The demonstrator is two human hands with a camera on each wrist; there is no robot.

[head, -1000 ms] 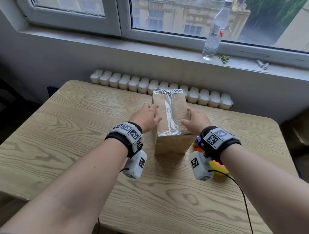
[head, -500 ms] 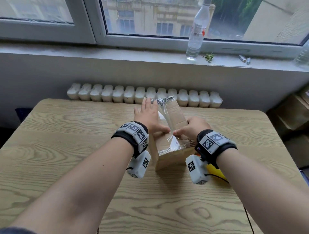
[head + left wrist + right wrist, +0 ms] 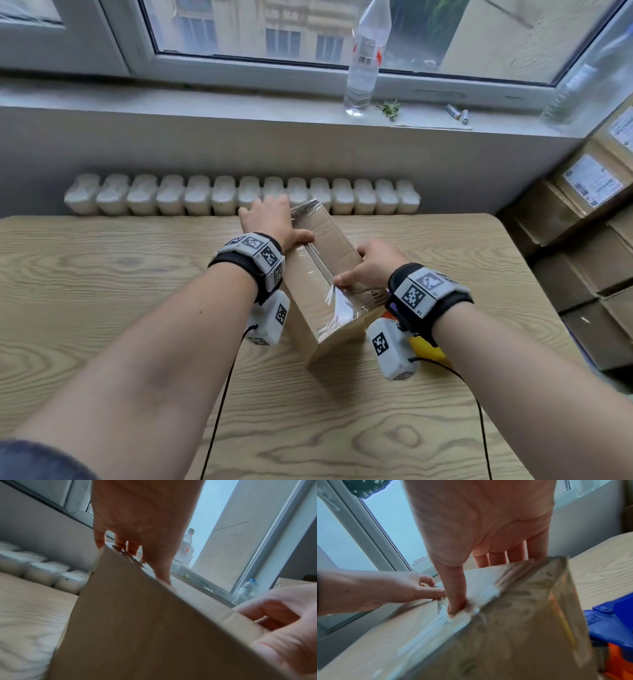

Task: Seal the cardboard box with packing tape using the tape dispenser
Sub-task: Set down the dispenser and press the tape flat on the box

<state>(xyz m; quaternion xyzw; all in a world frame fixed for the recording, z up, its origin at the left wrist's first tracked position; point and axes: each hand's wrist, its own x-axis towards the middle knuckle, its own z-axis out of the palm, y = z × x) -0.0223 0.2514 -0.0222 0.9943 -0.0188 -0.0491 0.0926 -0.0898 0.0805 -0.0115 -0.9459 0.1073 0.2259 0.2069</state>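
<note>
A long cardboard box (image 3: 334,245) with clear tape (image 3: 337,301) along its top seam stands tipped on the wooden table (image 3: 102,274). My left hand (image 3: 270,222) grips its far left side, thumb over the top edge. My right hand (image 3: 368,265) grips the near right side, thumb pressed on the tape. The right wrist view shows that thumb (image 3: 455,601) on the wrinkled tape and my left hand (image 3: 393,588) behind it. The tape dispenser (image 3: 424,346), blue, orange and yellow, lies under my right wrist, mostly hidden; its blue body (image 3: 611,622) shows beside the box.
A radiator (image 3: 239,195) runs behind the table's far edge. On the windowsill stands a water bottle (image 3: 363,61), with another bottle (image 3: 575,89) at the right. Stacked cardboard boxes (image 3: 582,222) fill the right side. Wrist camera cables (image 3: 222,394) hang over the table's near part.
The box has been tipped and turned between my hands, its far end swinging left. My left hand slid toward the far end; my right thumb moved onto the taped top.
</note>
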